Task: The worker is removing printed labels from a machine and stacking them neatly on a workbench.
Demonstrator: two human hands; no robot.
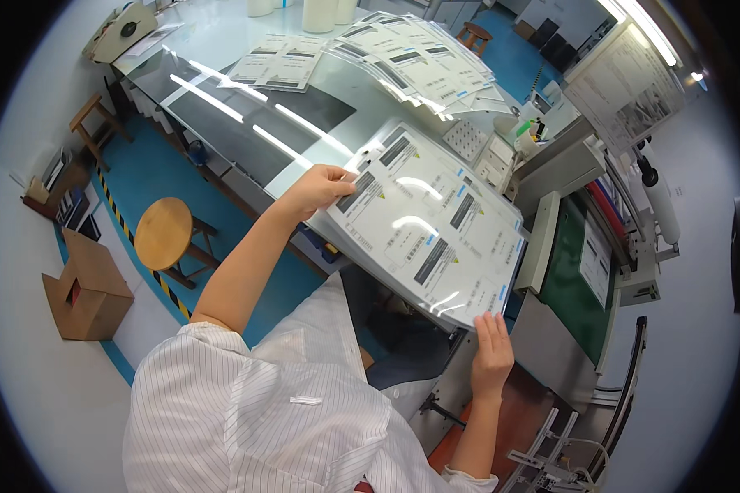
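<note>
One sheet [426, 220] mid-frame: left hand [314, 193] pinching, right hand [492, 358] straight-fingered, grip unclear; I'd judge squaring, next needing even pressure.

I've got the printed sheets [436, 222] just right of centre, left hand [314, 193] at their upper-left edge, right hand [492, 357] at the bottom corner. Behind them, top of frame, a fanned pile [423, 62] lies on the table [214, 34], another pile [278, 62] to its left. Over right, I see one sheet [596, 261] on the machine bed [563, 287]; a stool [163, 233] stands left, a carton [99, 300] lower left of it.
</note>
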